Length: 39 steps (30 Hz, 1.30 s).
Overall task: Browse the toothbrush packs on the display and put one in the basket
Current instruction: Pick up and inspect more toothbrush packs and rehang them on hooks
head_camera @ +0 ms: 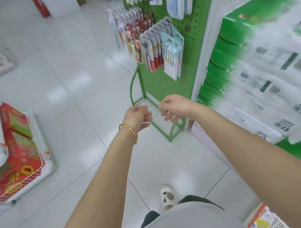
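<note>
Toothbrush packs (152, 55) hang off pegs on the green pegboard display (162, 89) in at least 2 bunches. The closest one is a pastel pack (173, 57) at the front right of the lower bunch. None of them is picked yet, so I'd call this the very start of the browsing.

Both arms are stretched out low, down by the foot of the display and well below the packs. The left grip (137, 117), the one with the gold bangle (129, 132), and the right grip (174, 108) are each loosely curled and holding nothing, as far as the blur lets me see.

Here's the bit that matters: the packs sit up and ahead of both hands, long axis running down the board from the peg hole at the top. The right grip is almost straight under the pastel pack, while the left one is off to the side, so the right is nearer. My guess is the reach goes up and forward, and the pack then has to slide out along its peg rather than get yanked down. No basket in view, so I can't say which way the drop-off lies.
</note>
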Each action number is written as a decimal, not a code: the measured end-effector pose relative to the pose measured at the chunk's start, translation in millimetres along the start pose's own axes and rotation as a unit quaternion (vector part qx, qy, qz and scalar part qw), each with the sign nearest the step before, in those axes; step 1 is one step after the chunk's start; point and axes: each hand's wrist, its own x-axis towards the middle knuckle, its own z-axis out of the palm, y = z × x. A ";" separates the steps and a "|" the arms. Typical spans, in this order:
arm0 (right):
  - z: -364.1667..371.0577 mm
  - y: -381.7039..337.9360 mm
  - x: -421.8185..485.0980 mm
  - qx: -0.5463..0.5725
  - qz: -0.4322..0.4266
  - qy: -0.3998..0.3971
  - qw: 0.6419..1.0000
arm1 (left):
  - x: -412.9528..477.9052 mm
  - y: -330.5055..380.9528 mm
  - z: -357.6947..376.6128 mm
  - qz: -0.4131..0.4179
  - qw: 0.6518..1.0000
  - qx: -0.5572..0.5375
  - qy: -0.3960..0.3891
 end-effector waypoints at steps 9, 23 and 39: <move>-75.3 -131.0 92.8 0.015 -0.088 0.118 0.989 | 111.7 140.1 -33.9 0.093 0.994 -0.038 -0.039; -148.3 -242.6 228.7 0.136 -0.105 0.481 0.859 | 289.3 317.1 -29.0 0.237 0.954 0.016 -0.182; -204.2 -267.3 312.0 0.159 -0.108 0.645 0.740 | 372.5 389.1 17.8 0.375 0.891 0.036 -0.252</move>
